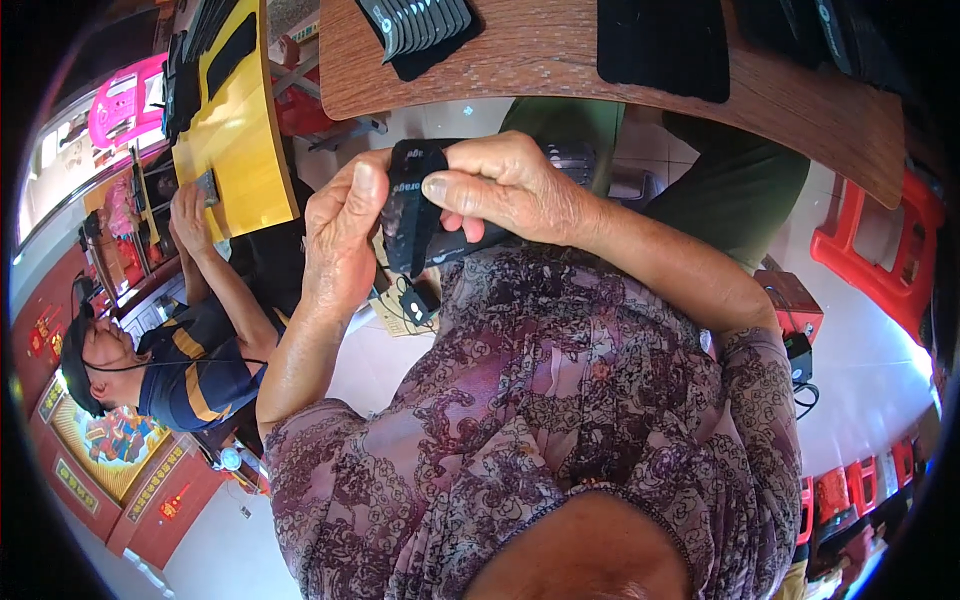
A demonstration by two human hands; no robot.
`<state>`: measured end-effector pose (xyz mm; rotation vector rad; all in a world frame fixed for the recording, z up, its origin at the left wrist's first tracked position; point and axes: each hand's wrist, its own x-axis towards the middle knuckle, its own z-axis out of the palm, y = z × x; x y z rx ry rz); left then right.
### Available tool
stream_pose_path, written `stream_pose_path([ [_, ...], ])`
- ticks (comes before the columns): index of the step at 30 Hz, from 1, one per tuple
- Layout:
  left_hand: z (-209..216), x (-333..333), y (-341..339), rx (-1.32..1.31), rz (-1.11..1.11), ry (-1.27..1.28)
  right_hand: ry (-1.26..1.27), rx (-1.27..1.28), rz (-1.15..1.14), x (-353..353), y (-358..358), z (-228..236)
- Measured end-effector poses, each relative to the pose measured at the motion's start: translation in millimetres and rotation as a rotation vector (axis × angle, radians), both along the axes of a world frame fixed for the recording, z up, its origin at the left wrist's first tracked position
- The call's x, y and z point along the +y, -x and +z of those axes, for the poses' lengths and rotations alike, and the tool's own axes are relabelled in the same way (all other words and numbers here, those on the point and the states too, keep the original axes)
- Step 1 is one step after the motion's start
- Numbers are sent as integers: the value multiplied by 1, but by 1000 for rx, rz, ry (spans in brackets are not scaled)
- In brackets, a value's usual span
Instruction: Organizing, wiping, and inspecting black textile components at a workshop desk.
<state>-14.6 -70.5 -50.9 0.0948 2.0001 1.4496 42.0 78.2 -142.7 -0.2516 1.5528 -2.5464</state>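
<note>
While its right edge is pinched between the thumb and curled fingers of the right hand [520, 190], a black printed strip [405, 220] is gripped at its left edge by the left hand [342, 220]. It is held before the torso, near the wood-grain tabletop [540, 55], where a fanned stack of black pieces [425, 27] and a black rectangular sheet [663, 45] are laid. At the yellow tabletop [245, 130], a co-worker's hand [189, 220] is seen.

Left hand [338, 228] and right hand [512, 188] holding black piece [406, 218], brown table [540, 62] beyond, co-worker [205, 365] at left
</note>
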Motion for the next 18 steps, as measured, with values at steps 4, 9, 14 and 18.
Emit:
stream_pose_path([
  [4, -10, -11, 1, -142, -64, -16, 17, -12, 10, -2, 3, 1],
  [9, -10, -3, 2, -182, -67, 0, 11, 45, -38, 1, -6, 8],
  [14, -16, -1, 6, -147, -7, -32, 28, -30, -62, 6, -10, 18],
  [18, -22, -6, 6, -136, -10, -59, 117, -171, -39, 10, -11, 21],
])
